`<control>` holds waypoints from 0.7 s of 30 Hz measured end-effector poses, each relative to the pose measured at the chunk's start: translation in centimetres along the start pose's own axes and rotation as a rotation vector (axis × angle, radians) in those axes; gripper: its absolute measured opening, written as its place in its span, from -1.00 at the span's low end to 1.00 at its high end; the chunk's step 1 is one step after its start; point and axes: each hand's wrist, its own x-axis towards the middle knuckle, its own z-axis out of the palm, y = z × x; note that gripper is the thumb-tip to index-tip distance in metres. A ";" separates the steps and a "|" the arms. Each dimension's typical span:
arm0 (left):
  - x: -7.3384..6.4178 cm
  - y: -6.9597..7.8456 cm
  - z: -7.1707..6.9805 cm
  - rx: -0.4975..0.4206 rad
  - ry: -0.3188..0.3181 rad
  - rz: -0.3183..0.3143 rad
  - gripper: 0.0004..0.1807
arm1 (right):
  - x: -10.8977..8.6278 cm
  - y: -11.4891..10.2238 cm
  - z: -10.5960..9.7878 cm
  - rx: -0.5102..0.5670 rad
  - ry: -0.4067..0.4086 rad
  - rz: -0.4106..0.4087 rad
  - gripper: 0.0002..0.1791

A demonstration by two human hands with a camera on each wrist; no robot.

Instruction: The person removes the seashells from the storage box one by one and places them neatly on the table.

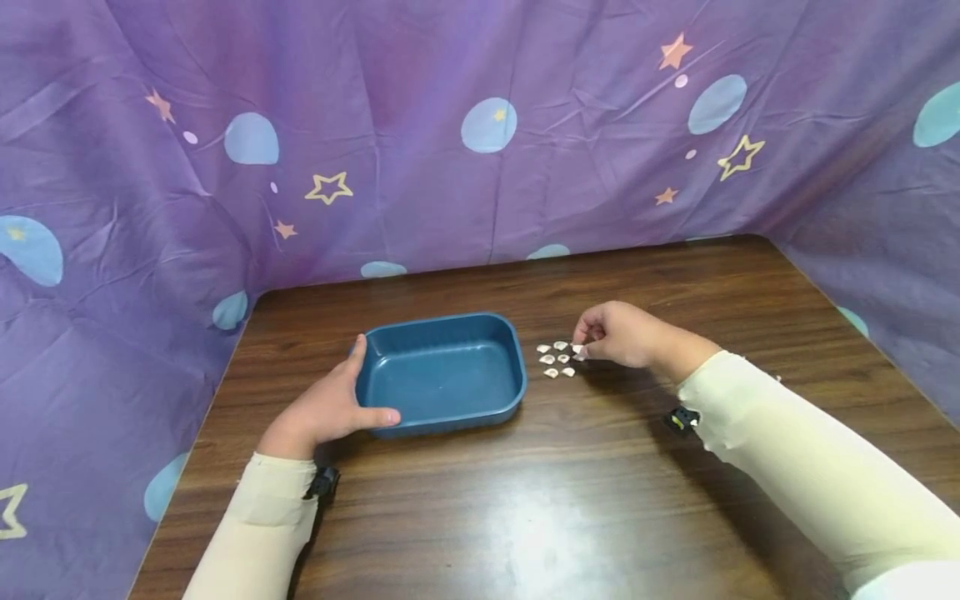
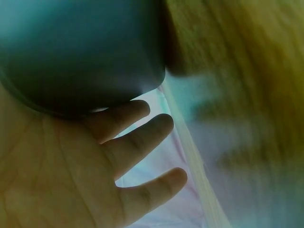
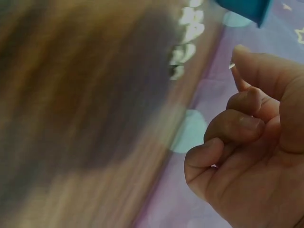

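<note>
A blue rectangular plastic basin (image 1: 442, 425) stands on the wooden table. My left hand (image 1: 326, 408) rests against its left end, thumb over the near corner of the rim and index finger along the far-left corner. In the left wrist view the other fingers (image 2: 142, 142) stretch out nearly straight below the basin wall (image 2: 95, 57). To the right of the basin lie several small white shells (image 1: 551, 372) in short rows. At their right side my right hand (image 1: 622, 335) pinches a small white shell (image 3: 232, 65) between thumb and index finger; most of it is hidden.
The brown wooden table (image 1: 525, 500) has a rounded far edge. Behind it and on both sides hangs a purple cloth (image 1: 420, 100) with stars and blue dots. A dark wrist camera (image 1: 681, 419) shows under the right sleeve.
</note>
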 end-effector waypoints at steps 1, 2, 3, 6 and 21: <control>0.0 0.0 0.0 -0.001 -0.001 0.004 0.53 | -0.1 0.2 0.2 -0.009 -0.004 0.005 -0.90; 0.0 0.0 0.0 0.001 0.000 0.004 0.54 | -0.2 0.4 0.4 -0.022 -0.008 0.011 -0.90; 0.0 0.1 0.1 -0.001 0.001 0.005 0.54 | -0.3 0.7 0.6 -0.034 -0.013 0.019 -0.90; -0.1 0.2 0.1 -0.004 0.001 0.006 0.54 | -0.5 1.0 1.1 -0.074 -0.027 0.027 -0.90; -0.2 0.3 0.2 -0.017 0.006 0.013 0.50 | -0.6 1.1 2.6 -0.218 -0.057 0.016 -0.90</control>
